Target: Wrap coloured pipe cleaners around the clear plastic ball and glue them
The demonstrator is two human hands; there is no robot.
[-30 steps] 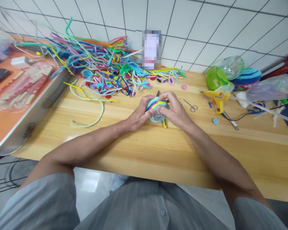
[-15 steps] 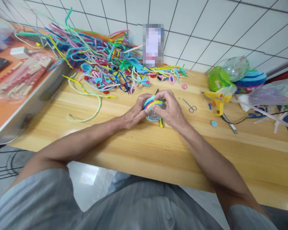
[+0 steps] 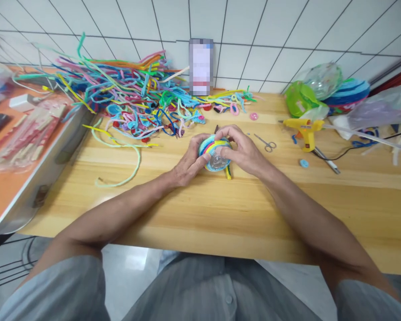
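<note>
Between my two hands is a small round clear plastic piece wrapped in rings of blue, pink and yellow pipe cleaner (image 3: 217,160). My left hand (image 3: 191,161) grips its left side, thumb lying on the front face. On the right side, my right hand (image 3: 239,149) holds the rim with the fingers bent over the top and the thumb pressed on the clear middle. A short yellow and dark pipe cleaner end (image 3: 228,173) sticks out below the wrapped piece. Its far side is hidden by my fingers.
A large heap of coloured pipe cleaners (image 3: 127,96) lies along the wall, near a phone (image 3: 201,67). Small scissors (image 3: 266,143), a yellow glue gun (image 3: 304,131) and a green plastic piece (image 3: 300,100) lie right. An orange-topped case (image 3: 6,187) stands left.
The view has shifted slightly. Both hands keep their hold on the wrapped piece, and more of its clear middle shows between the thumbs.
</note>
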